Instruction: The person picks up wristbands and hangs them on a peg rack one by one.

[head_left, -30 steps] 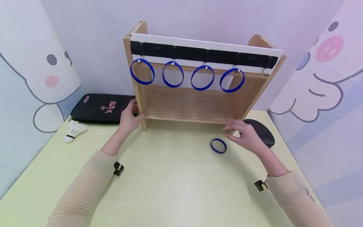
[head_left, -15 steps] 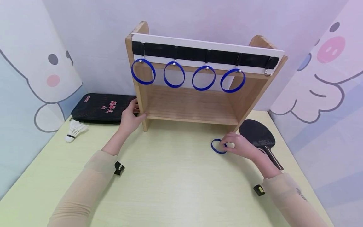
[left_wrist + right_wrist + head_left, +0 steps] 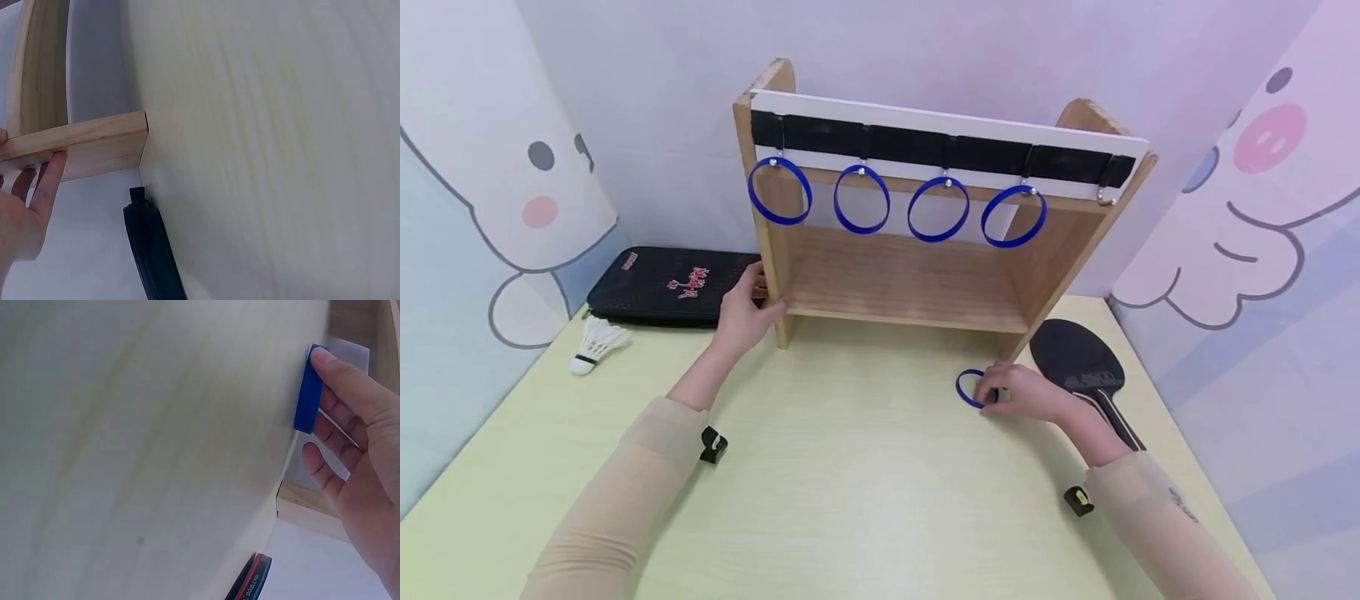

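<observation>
At the shelf's left side panel, my left hand (image 3: 747, 310) grips the wooden shelf (image 3: 910, 279), thumb at the front edge and fingers along the outer face. The left wrist view shows the fingers (image 3: 51, 181) against that panel. A blue ring (image 3: 967, 388) lies on the table below the shelf's right end. My right hand (image 3: 1018, 392) pinches its right side. In the right wrist view the thumb (image 3: 350, 378) presses the blue ring's band (image 3: 307, 394), with fingers behind it. Several blue rings (image 3: 861, 200) hang from hooks on the shelf's white board; the rightmost hook (image 3: 1105, 197) is bare.
A black zippered case (image 3: 677, 287) and a shuttlecock (image 3: 597, 343) lie on the table (image 3: 865, 500) at the left. Right of the shelf is a black table tennis bat (image 3: 1078, 357). Walls with cartoon prints stand behind and on both sides.
My right hand has come away from the shelf's lower right corner, down and toward me, and taken hold of the ring on the table. The left hand has stayed at the shelf.
</observation>
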A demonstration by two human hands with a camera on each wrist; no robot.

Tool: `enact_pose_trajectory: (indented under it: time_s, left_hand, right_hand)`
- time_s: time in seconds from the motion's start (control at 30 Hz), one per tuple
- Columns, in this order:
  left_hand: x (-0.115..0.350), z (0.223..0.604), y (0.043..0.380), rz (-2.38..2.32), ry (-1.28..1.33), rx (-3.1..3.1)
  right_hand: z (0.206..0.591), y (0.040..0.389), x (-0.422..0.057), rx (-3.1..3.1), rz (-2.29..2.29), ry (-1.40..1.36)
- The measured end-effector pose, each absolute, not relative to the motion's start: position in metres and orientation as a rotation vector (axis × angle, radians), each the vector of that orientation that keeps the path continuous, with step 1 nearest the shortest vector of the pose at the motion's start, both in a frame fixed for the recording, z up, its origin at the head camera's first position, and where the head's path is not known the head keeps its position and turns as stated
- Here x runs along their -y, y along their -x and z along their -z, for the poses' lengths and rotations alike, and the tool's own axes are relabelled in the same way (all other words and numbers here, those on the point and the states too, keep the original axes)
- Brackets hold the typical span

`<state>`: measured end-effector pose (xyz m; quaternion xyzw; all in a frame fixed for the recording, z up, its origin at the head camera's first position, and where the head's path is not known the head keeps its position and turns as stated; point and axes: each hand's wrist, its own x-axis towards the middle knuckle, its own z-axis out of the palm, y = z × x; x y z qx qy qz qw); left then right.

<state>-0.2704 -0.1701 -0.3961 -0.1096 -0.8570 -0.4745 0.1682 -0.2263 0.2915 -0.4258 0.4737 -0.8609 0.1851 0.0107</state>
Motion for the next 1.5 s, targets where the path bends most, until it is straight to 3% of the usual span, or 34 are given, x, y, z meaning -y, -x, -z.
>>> enact_pose_trajectory:
  time_s: [0.4,0.7,1.5]
  left_hand:
    - [0.171,0.396,0.269,1.342,0.314,2.435]
    - [0.172,0.396,0.269,1.348,0.308,2.442]
    - [0.169,0.393,0.268,1.343,0.314,2.442]
  right_hand:
    - [0.42,0.227,-0.288,2.755,-0.55,-1.459]
    - [0.407,0.224,-0.291,2.836,-0.557,-1.281]
    - [0.351,0.209,-0.292,2.76,-0.734,-1.04]
